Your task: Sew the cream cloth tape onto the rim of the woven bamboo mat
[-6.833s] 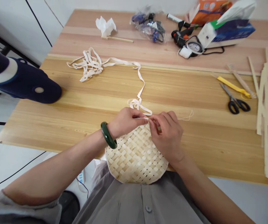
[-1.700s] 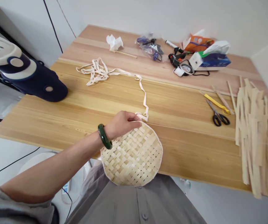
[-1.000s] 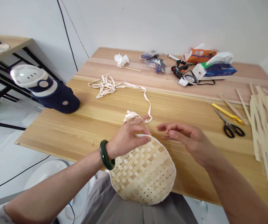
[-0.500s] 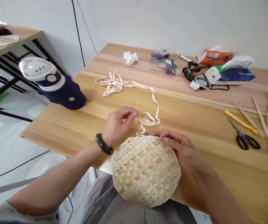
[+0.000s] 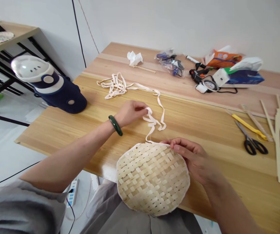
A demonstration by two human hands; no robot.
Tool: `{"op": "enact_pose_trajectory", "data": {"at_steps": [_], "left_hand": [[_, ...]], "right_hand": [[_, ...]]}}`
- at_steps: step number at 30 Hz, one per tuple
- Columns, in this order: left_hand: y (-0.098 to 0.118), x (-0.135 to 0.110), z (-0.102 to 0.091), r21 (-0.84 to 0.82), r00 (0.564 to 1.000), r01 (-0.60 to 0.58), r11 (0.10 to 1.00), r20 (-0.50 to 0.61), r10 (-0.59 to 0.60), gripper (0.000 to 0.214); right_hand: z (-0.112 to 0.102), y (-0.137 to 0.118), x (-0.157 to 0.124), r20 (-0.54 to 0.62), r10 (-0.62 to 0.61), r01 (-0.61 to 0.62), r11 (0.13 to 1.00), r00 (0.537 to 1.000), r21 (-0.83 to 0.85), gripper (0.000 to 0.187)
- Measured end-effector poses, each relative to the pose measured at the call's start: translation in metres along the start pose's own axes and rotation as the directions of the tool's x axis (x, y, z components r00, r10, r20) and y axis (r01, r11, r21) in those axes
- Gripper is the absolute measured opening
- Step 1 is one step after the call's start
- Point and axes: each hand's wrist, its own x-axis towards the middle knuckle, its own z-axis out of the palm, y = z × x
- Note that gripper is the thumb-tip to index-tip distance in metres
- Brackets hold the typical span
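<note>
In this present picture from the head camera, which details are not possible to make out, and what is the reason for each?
All in the head view:
Right hand: some fingers are partly hidden behind the woven disc.
Woven disc: its underside faces away from the camera.
Wood strips: some are cut off by the right edge.
Tissue box: its print is too small and blurred to read.

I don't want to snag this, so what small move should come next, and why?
Probably ease the ribbon straight with your left hand, which pinches it: it lies loose and twisted before meeting the top edge of the woven mat, which your right hand holds.
</note>
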Motion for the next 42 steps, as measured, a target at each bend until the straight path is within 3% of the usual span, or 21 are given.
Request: {"op": "enact_pose_trajectory", "data": {"at_steps": [3, 6, 11, 15, 18, 20, 23, 24, 25, 26, 27, 28, 29, 31, 32, 34, 38, 42], "left_hand": [[0.001, 0.005, -0.007, -0.105, 0.975, 0.019, 0.994, -0.218, -0.042, 0.018], [0.007, 0.01, -0.012, -0.307, 0.93, 0.03, 0.951, -0.341, -0.139, 0.017], [0.019, 0.025, -0.031, -0.56, 0.853, -0.001, 0.828, -0.432, -0.291, 0.015], [0.008, 0.039, -0.049, -0.674, 0.803, -0.026, 0.738, -0.454, -0.386, 0.013], [-0.01, 0.04, -0.054, -0.519, 0.753, 0.089, 0.85, -0.524, -0.398, 0.013], [-0.015, 0.031, -0.051, -0.333, 0.738, 0.153, 0.93, -0.587, -0.332, 0.017], [-0.005, 0.003, -0.038, -0.11, 0.755, 0.089, 0.99, -0.641, -0.139, 0.038], [0.002, -0.008, -0.032, 0.07, 0.768, 0.021, 0.997, -0.639, 0.028, 0.038], [0.01, -0.02, -0.027, 0.206, 0.794, -0.043, 0.978, -0.587, 0.159, 0.031], [0.017, -0.031, -0.021, 0.243, 0.848, -0.066, 0.968, -0.497, 0.183, 0.022], [0.024, -0.04, -0.016, 0.224, 0.921, -0.015, 0.975, -0.378, 0.101, 0.019], [0.03, -0.049, -0.012, 0.193, 0.972, 0.099, 0.976, -0.228, -0.054, 0.021], [0.034, -0.055, -0.008, 0.158, 0.974, 0.22, 0.963, -0.086, -0.209, 0.031], [0.038, -0.064, -0.002, 0.049, 0.882, 0.436, 0.898, 0.172, -0.438, 0.048], [0.039, -0.067, 0.002, -0.032, 0.841, 0.501, 0.865, 0.255, -0.478, 0.052], [0.037, -0.07, 0.009, -0.231, 0.81, 0.558, 0.797, 0.36, -0.463, 0.05], [0.033, -0.076, 0.026, -0.471, 0.798, 0.596, 0.65, 0.436, -0.416, 0.033], [0.03, -0.08, 0.034, -0.53, 0.795, 0.604, 0.595, 0.35, -0.495, 0.024]], "right_hand": [[-0.001, 0.001, 0.0, -0.019, 0.014, -0.013, 1.0, 1.0, 0.018, 0.012], [-0.002, 0.002, 0.0, -0.028, 0.022, -0.021, 0.999, 0.999, 0.029, 0.012], [-0.006, 0.003, -0.001, -0.04, 0.035, -0.034, 0.999, 0.999, 0.031, 0.012], [-0.008, 0.004, 0.001, -0.055, 0.033, -0.031, 0.999, 0.998, 0.037, 0.012], [-0.009, 0.005, 0.001, -0.055, 0.023, -0.021, 0.999, 0.998, 0.039, 0.011], [-0.009, 0.005, 0.001, -0.063, 0.019, -0.016, 0.999, 0.998, 0.05, 0.01], [-0.009, 0.005, 0.001, -0.07, 0.019, -0.014, 0.998, 0.997, 0.069, 0.009], [-0.008, 0.005, 0.001, -0.067, 0.016, -0.012, 0.997, 0.998, 0.072, 0.01], [-0.007, 0.004, 0.001, -0.063, 0.013, -0.008, 0.997, 0.998, 0.073, 0.01], [-0.005, 0.003, 0.001, -0.057, 0.006, -0.002, 0.997, 0.998, 0.073, 0.01], [-0.004, 0.002, 0.002, -0.051, -0.001, 0.004, 0.997, 0.999, 0.072, 0.01], [-0.003, 0.001, 0.002, -0.044, -0.005, 0.009, 0.997, 0.999, 0.072, 0.01], [-0.001, 0.001, 0.002, -0.038, -0.009, 0.012, 0.997, 0.999, 0.075, 0.01], [0.001, 0.0, 0.002, -0.025, -0.011, 0.013, 0.996, 1.0, 0.087, 0.008], [0.002, 0.0, 0.001, -0.018, -0.011, 0.013, 0.996, 1.0, 0.094, 0.008], [0.003, 0.001, 0.001, -0.015, -0.022, 0.023, 0.995, 1.0, 0.099, 0.008], [0.005, 0.004, 0.002, -0.053, -0.05, 0.054, 0.995, 0.997, 0.078, 0.009], [-0.007, -0.003, 0.005, -0.234, -0.156, 0.169, 0.985, 0.96, 0.034, 0.012]]}}
